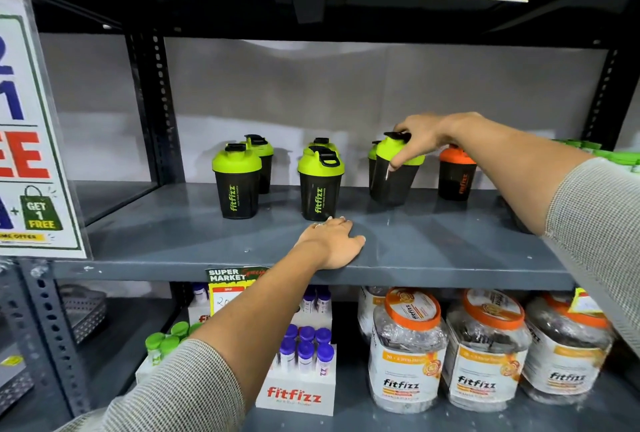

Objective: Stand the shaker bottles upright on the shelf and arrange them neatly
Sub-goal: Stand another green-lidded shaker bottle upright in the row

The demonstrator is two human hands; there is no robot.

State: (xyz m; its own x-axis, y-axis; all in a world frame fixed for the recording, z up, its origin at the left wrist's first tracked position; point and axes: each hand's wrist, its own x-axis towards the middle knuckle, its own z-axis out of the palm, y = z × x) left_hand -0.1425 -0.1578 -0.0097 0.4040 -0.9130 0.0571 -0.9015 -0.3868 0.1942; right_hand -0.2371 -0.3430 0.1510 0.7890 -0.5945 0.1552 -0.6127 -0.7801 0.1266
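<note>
Topping tilted shaker bottle [393, 172]: right hand [420, 139].

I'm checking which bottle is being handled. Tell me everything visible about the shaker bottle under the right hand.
The held shaker bottle has a dark, slightly see-through plastic cup, a lime-green lid and a black flip cap. It tilts leftward, its base on the grey shelf. The right hand grips its lid from above, a finger reaching down the cup. Another green-lidded bottle stands close behind it; no logo faces the camera.
</note>
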